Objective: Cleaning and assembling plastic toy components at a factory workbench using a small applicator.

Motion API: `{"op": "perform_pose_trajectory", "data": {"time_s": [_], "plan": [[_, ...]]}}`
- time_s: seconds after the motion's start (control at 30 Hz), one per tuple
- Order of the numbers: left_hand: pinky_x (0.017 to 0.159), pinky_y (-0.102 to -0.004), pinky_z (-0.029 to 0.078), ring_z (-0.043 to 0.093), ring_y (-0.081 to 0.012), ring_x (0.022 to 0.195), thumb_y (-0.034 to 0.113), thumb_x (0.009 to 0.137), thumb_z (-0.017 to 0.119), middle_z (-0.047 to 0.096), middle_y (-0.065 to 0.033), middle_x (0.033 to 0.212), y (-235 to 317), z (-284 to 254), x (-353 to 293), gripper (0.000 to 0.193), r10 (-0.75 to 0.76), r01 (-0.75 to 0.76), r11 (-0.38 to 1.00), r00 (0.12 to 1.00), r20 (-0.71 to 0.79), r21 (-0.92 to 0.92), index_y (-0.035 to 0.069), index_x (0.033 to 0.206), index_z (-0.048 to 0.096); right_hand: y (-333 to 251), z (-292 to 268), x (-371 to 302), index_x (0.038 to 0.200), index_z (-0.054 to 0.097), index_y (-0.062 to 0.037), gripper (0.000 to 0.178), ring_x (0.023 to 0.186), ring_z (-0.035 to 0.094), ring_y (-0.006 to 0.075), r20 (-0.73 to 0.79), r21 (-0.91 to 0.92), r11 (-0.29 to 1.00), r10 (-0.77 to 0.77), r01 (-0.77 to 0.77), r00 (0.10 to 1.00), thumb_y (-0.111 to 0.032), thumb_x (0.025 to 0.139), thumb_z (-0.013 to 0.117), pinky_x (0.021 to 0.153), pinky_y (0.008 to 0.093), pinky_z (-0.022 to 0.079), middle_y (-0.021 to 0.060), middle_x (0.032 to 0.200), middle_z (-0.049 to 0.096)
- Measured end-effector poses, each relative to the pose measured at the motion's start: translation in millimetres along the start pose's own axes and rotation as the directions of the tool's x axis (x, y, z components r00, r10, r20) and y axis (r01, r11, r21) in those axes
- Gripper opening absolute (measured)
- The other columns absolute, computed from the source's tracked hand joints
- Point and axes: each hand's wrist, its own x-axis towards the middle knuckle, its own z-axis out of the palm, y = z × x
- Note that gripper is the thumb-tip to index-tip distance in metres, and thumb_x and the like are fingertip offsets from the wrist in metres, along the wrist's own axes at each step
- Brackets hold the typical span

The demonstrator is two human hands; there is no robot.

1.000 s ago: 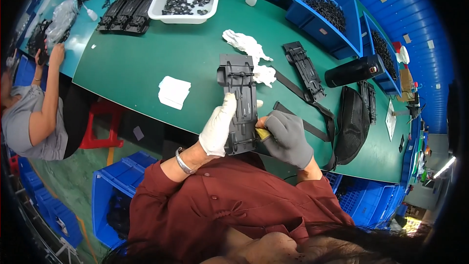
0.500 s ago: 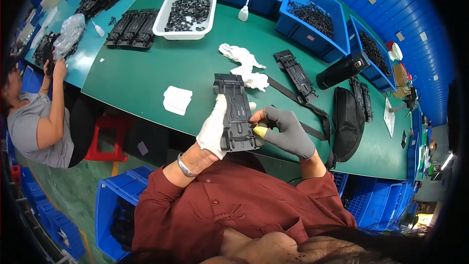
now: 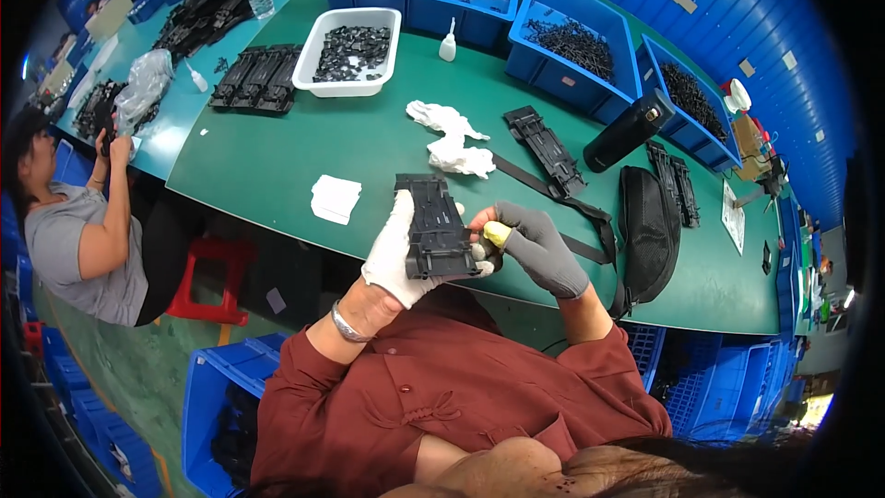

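A black plastic chassis, like a toy car's underbody (image 3: pixel 437 226), is held over the table's near edge. My left hand (image 3: pixel 395 254), in a white glove, grips it from the left and beneath, its white fingertips showing at the right side. My right hand (image 3: pixel 539 247) wears a grey glove with a yellow thumb tip and some bare fingertips. Its fingers are bent together at the chassis's lower right edge, and whatever they pinch is hidden. A similar chassis (image 3: pixel 546 151) lies farther right on the table.
Beyond stand a white tub of small black parts (image 3: pixel 387 74) and blue bins (image 3: pixel 627 103). White cloth (image 3: pixel 461 160), white cards (image 3: pixel 336 199), a dropper bottle (image 3: pixel 448 44), a black flask (image 3: pixel 608 149) and a black bag (image 3: pixel 650 235) lie about. A co-worker (image 3: pixel 92 231) sits left.
The chassis has tilted, its top end coming lower in view. My right hand's fingers have shifted up along its right edge, with the yellow thumb tip now raised.
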Motion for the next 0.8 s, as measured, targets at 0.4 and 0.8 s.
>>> {"op": "perform_pose_trajectory", "data": {"time_s": [0.4, 0.8], "plan": [[0.091, -0.0685, 0.055, 0.068, -0.0438, 0.101, 0.065, 0.106, 0.025, 0.063, -0.0212, 0.127, -11.9, -2.8, 0.5, 0.074, -0.019, 0.019, 1.000, 0.998, 0.057, -0.004, 0.004, 0.137, 0.052, -3.7, 2.6, -3.3, 0.105, 0.068, -0.0011, 0.015, 0.078, 0.056, 0.0046, -0.026, -0.299, 0.950, -0.099, 0.087, 0.995, -0.012, 0.095, 0.065, 0.067, 0.0222, 0.046, -0.0020, 0.091, 0.067], [0.091, -0.0628, 0.058, 0.067, -0.0374, 0.111, 0.061, 0.107, 0.028, 0.064, -0.0197, 0.129, -23.2, -19.1, 2.9, 0.073, 0.038, -0.032, 0.995, 0.997, -0.063, 0.098, 0.001, 0.141, 0.050, -4.2, 1.4, -3.9, 0.087, 0.061, -0.0010, 0.008, 0.064, 0.060, 0.0142, 0.172, -0.607, 0.724, -0.285, 0.329, 0.943, -0.005, 0.090, 0.067, 0.059, 0.0283, 0.046, 0.0056, 0.076, 0.065]]}}
